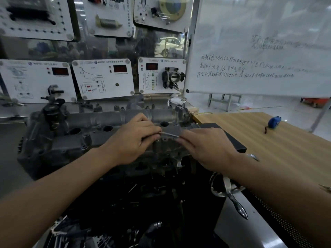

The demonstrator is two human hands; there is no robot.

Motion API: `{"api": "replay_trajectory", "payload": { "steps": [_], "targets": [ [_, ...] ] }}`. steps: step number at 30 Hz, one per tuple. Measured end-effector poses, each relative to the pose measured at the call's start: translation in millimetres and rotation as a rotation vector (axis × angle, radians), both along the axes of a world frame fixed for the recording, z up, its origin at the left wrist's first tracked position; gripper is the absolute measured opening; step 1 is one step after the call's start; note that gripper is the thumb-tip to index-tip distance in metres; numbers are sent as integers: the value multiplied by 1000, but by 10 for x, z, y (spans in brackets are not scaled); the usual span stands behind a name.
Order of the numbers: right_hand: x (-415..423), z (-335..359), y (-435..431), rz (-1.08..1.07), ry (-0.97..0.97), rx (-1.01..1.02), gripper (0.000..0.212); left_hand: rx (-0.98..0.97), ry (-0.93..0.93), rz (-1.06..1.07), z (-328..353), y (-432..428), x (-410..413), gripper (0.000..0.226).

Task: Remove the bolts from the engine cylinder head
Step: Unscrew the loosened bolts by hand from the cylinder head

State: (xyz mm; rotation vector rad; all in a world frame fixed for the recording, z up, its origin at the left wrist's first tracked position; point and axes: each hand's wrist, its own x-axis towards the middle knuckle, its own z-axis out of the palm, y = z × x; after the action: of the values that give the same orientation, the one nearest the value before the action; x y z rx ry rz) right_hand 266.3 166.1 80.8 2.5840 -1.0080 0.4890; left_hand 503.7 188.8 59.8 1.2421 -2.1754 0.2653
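The dark grey cast-metal cylinder head [75, 140] is looking matt and rough to me, the slim grey metal rod [170, 134] I am holding is gleaming faintly, the pale wooden tabletop [268, 144] is showing smooth matt grain, and the chrome handle [238, 206] is shining glossy.

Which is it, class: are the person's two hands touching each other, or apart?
Apart. The head view shows a gap between the left hand and right hand, bridged by the thin metal tool both hold.
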Motion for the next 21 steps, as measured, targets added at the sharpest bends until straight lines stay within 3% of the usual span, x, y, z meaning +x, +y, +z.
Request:
{"api": "replay_trajectory", "payload": {
  "steps": [2,6,10,13,16,21],
  "targets": [
    [-36,59,-207,95,27,-19,55,8,28,20,-5,-29,7,35],
    [-69,145,-460,243,25,-7,36,64,52,47,37,-65,9,26],
    [-48,138,-450,317,-8,7,32,151,69,44,95,-73,14,16],
    [-44,126,-447,329,-35,86,34,290,138,18,210,-59,29,10],
    [-33,169,-464,318,4,111,30,352,225,-49,367,-43,28,22],
    [-30,264,-556,353,72,114,37,372,158,-40,486,-77,32,16]
  ]
}}
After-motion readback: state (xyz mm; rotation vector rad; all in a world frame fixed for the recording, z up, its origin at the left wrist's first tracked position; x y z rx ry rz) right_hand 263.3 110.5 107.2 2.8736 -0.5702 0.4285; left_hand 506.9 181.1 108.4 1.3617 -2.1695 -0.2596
